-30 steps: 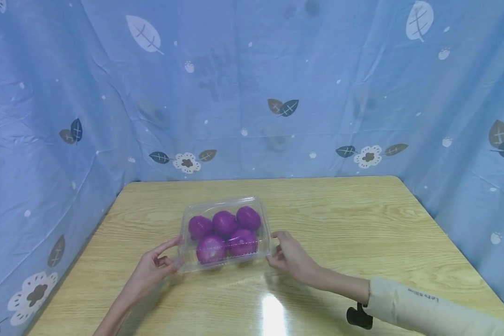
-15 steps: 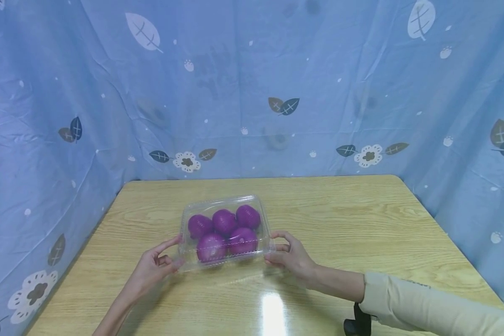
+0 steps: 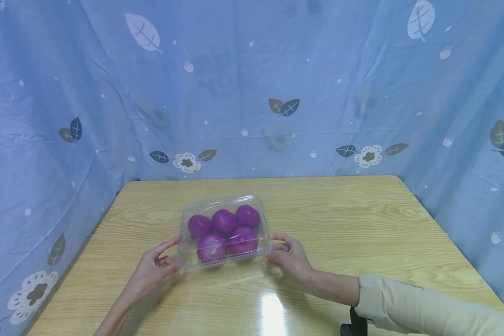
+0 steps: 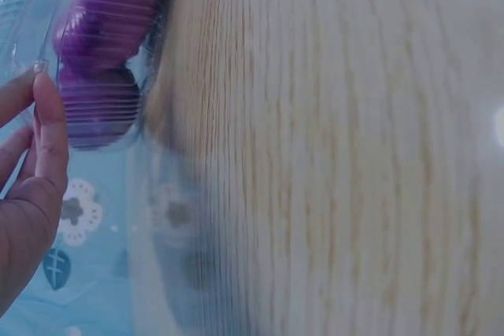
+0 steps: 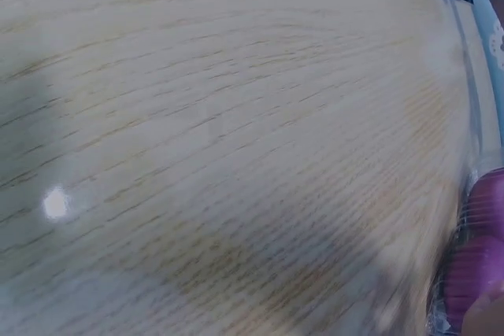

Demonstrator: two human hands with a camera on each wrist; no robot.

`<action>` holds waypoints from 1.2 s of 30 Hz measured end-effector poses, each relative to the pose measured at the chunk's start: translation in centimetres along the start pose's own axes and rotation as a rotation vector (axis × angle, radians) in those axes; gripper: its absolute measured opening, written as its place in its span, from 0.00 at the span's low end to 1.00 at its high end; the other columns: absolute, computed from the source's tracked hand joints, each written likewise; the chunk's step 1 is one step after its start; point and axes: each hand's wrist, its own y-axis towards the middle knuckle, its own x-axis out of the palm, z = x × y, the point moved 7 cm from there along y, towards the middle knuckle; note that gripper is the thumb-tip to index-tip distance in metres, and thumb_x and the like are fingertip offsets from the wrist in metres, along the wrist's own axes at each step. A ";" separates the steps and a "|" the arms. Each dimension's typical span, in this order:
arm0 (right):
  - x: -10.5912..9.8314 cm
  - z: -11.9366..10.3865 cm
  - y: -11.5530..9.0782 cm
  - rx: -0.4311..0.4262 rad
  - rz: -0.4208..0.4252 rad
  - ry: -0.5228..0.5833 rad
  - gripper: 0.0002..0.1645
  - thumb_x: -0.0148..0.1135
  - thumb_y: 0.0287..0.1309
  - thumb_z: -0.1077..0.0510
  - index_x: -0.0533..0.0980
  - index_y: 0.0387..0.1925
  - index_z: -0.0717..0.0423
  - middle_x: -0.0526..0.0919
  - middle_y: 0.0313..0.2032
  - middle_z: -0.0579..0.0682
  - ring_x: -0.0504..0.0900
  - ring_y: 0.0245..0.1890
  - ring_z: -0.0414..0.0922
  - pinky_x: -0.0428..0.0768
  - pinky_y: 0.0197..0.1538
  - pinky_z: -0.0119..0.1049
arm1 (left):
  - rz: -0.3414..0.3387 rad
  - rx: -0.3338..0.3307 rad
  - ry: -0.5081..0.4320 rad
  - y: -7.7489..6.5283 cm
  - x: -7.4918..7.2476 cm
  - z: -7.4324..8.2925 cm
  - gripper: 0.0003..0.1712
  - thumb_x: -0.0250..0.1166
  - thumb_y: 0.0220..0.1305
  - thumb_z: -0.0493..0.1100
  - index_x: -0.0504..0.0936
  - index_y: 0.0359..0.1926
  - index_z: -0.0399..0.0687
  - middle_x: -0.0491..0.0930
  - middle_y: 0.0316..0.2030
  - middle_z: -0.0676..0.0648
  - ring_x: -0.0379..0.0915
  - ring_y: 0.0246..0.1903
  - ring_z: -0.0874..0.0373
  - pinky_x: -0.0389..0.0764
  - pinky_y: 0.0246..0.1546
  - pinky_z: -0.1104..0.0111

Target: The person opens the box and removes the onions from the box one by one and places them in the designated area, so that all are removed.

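Observation:
A clear plastic clamshell box (image 3: 220, 200), its lid down over several round purple onion-like pieces (image 3: 212, 246), is close over the left half of the table. My left hand (image 3: 150, 269) pinches its left rim, thumb below and index finger above. In the left wrist view, thumb and fingertip of that hand (image 4: 35, 179) meet at the rim beside the ribbed side wall. At the front right corner, my right hand (image 3: 293, 262) grips the rim between thumb and fingers. Only a bit of the right hand (image 5: 484, 319) shows in the right wrist view, in front of the purple pieces.
The wood-grain table (image 3: 340, 224) spreads out around the box, with a bright light reflection near its front. A blue patterned curtain (image 3: 252, 93) encloses the back and both sides. A black strap mount (image 3: 354, 322) hangs under the right sleeve (image 3: 420, 298).
The right hand's fingers have shifted slightly on the box corner, and the right forearm has moved a little left and down. The box and left hand have barely moved.

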 end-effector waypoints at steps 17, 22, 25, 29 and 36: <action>0.0 -0.1 0.0 -0.011 0.006 -0.063 0.14 0.51 0.64 0.71 0.69 0.48 0.79 0.77 0.35 0.56 0.80 0.30 0.41 0.82 0.43 0.33 | 0.018 -0.037 -0.040 -0.6 0.0 -0.1 0.37 0.66 0.60 0.33 0.62 0.68 0.35 0.81 0.24 0.38 0.76 0.21 0.54 0.74 0.27 0.70; -0.1 -1.8 0.3 -0.177 -0.124 -0.394 0.21 0.56 0.65 0.65 0.65 0.54 0.75 0.76 0.43 0.62 0.80 0.34 0.48 0.82 0.43 0.39 | -0.002 -0.036 -0.041 -0.6 0.1 0.0 0.37 0.66 0.60 0.34 0.62 0.68 0.34 0.81 0.25 0.37 0.80 0.26 0.48 0.78 0.37 0.69; 0.3 -3.8 0.5 -0.452 -0.165 -0.745 0.28 0.60 0.63 0.63 0.62 0.61 0.67 0.72 0.53 0.62 0.80 0.37 0.47 0.82 0.40 0.35 | 0.002 -0.022 -0.034 -0.7 -0.1 0.0 0.37 0.66 0.60 0.34 0.62 0.68 0.33 0.81 0.27 0.34 0.80 0.27 0.47 0.79 0.40 0.68; 1.1 -6.0 -0.1 -0.858 -0.174 -1.101 0.29 0.62 0.62 0.60 0.65 0.62 0.64 0.74 0.53 0.56 0.81 0.40 0.46 0.81 0.43 0.32 | 0.024 0.025 -0.041 -0.6 -0.3 0.2 0.43 0.66 0.60 0.32 0.55 0.72 0.37 0.74 0.50 0.28 0.80 0.28 0.49 0.81 0.36 0.65; 1.0 -9.2 -0.1 -1.175 -0.088 -1.171 0.18 0.59 0.64 0.60 0.72 0.51 0.68 0.80 0.40 0.55 0.82 0.34 0.46 0.82 0.38 0.31 | 0.013 0.089 0.006 -0.1 -0.2 0.3 0.34 0.67 0.58 0.33 0.65 0.64 0.34 0.64 0.62 0.30 0.80 0.30 0.50 0.82 0.32 0.64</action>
